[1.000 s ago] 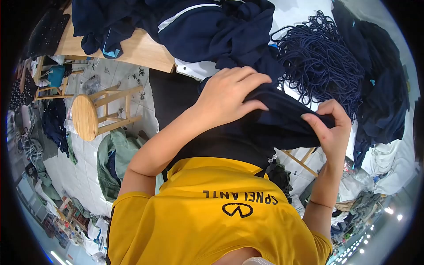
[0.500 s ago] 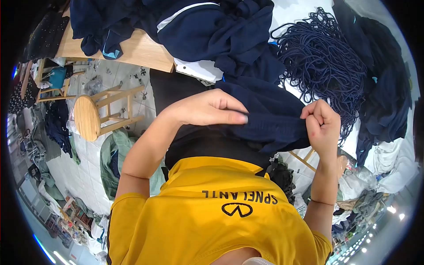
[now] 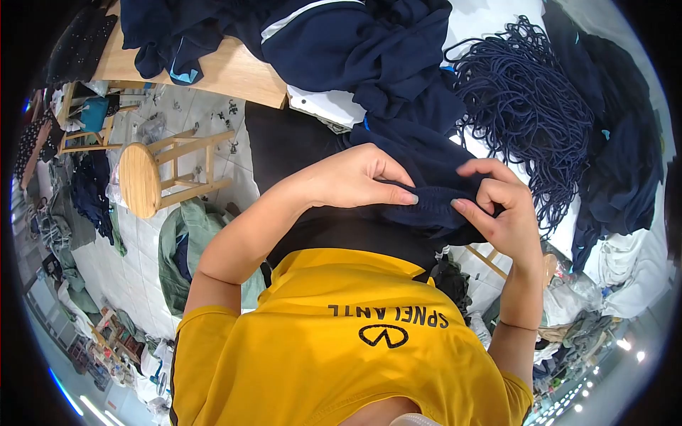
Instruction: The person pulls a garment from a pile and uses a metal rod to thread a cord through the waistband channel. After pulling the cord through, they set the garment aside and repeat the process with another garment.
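Note:
Both hands hold a dark navy garment [image 3: 426,160] just above my lap, in front of my yellow shirt [image 3: 341,341]. My left hand [image 3: 355,177] pinches a ribbed edge of the fabric between thumb and fingertips. My right hand [image 3: 497,206] grips the same edge a few centimetres to the right, its fingers curled over the cloth. The fingertips of the two hands nearly meet. The garment runs up into a larger heap of navy clothing [image 3: 355,42] on the table.
A tangled bundle of navy cord [image 3: 526,92] lies on the white surface to the upper right, with more dark garments [image 3: 625,156] beyond it. The wooden table edge [image 3: 234,71] is at upper left. A round wooden stool [image 3: 142,177] and cloth piles stand on the tiled floor.
My two hands have drawn closer together along the garment's edge. The right hand went from a closed fist to a finger pinch, and the fabric bunched up between them.

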The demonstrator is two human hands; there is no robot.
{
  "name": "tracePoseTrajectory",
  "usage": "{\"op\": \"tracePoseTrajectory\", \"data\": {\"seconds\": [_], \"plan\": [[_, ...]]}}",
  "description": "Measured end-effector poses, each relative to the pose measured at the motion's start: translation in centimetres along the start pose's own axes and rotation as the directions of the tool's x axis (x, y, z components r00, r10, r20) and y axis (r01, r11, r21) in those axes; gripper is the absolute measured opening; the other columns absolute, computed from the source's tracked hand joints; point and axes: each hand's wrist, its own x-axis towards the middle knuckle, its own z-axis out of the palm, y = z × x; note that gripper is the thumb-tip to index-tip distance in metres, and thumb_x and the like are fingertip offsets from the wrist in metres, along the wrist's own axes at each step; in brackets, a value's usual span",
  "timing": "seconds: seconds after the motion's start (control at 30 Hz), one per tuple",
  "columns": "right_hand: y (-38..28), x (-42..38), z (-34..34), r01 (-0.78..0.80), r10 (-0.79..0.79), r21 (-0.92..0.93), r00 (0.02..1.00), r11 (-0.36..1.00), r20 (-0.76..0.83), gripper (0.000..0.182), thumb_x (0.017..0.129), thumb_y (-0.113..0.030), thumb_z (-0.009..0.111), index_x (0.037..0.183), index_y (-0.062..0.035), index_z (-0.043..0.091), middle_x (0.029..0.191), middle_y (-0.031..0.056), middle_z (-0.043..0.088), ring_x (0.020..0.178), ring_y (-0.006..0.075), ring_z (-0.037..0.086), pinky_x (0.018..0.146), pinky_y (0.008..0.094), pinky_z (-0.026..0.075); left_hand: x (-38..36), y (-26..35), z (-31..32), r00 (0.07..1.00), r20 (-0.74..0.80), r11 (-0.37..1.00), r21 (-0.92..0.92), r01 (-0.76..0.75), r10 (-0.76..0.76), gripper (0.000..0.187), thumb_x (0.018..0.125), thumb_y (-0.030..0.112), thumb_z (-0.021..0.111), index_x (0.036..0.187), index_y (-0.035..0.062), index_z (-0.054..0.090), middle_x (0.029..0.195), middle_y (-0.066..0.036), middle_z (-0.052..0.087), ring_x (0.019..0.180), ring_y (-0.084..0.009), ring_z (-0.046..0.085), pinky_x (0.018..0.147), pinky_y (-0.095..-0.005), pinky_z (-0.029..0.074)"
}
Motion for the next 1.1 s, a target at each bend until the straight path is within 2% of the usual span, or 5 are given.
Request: {"op": "tracePoseTrajectory", "data": {"seconds": [0.33, 0.5, 0.63, 0.87, 1.1], "plan": [[1.8, -0.7, 2.5, -0.145, 0.165, 0.319, 0.986, 0.937, -0.037, 0.031, 0.072, 0.013, 0.052, 0.058, -0.0037, 0.029, 0.072, 0.0096, 0.064, 0.063, 0.0081, 0.053, 0.056, 0.0218, 0.040, 0.8, -1.1, 0.3, 0.991, -0.003, 0.946, -0.298, -0.131, 0.136, 0.031, 0.097, 0.024, 0.057, 0.109, -0.0029, 0.066, 0.100, -0.008, 0.069, 0.088, -0.0124, 0.063, 0.083, -0.0262, 0.049], [4.1, -0.1, 4.4, -0.051, 0.268, 0.612, 0.925, 0.789, -0.268, 0.029, 0.072, 0.011, 0.048, 0.059, -0.0069, 0.030, 0.076, 0.0087, 0.065, 0.066, 0.0048, 0.046, 0.057, 0.0204, 0.038, -0.7, -0.9, 1.3, 0.360, -0.783, 0.703, 0.134, -0.699, 0.508, 0.036, 0.103, 0.024, 0.042, 0.124, -0.0028, 0.055, 0.110, -0.012, 0.065, 0.096, -0.0133, 0.058, 0.083, -0.0268, 0.045], [1.0, 2.5, 6.1, 0.136, 0.198, 0.699, 0.906, 0.702, -0.375, 0.030, 0.083, 0.005, 0.055, 0.063, -0.0069, 0.036, 0.087, 0.0096, 0.066, 0.071, 0.0049, 0.045, 0.065, 0.0194, 0.037, 0.3, 0.1, 5.9, 0.488, -0.685, 0.623, -0.063, -0.780, 0.542, 0.039, 0.096, 0.010, 0.056, 0.132, -0.0040, 0.049, 0.122, -0.013, 0.061, 0.109, -0.0145, 0.056, 0.093, -0.0278, 0.043], [-0.5, 5.1, 4.8, 0.292, -0.243, 0.038, 0.857, 0.956, -0.455, 0.102, 0.051, -0.009, 0.090, 0.136, -0.0129, 0.034, 0.147, 0.0176, 0.022, 0.101, 0.0262, 0.054, 0.071, 0.0332, 0.049, -2.7, 6.4, 1.8, 0.142, -0.529, 0.401, 0.415, -0.817, 0.837, 0.008, 0.086, -0.008, 0.054, 0.086, -0.0073, 0.062, 0.092, -0.018, 0.066, 0.092, -0.0296, 0.064, 0.082, -0.0346, 0.050], [2.7, 6.1, -4.1, -0.156, -0.095, -0.263, 0.666, 0.952, -0.740, 0.079, 0.066, -0.003, 0.076, 0.138, -0.0165, 0.046, 0.118, 0.0112, 0.064, 0.104, 0.0298, 0.063, 0.090, 0.0364, 0.049, -12.7, 11.0, -4.0, -0.243, -0.586, 0.055, 0.444, -0.894, 0.773, 0.023, 0.100, 0.021, 0.050, 0.108, -0.0007, 0.055, 0.108, -0.009, 0.055, 0.094, -0.0207, 0.055, 0.085, -0.0369, 0.046]]}}
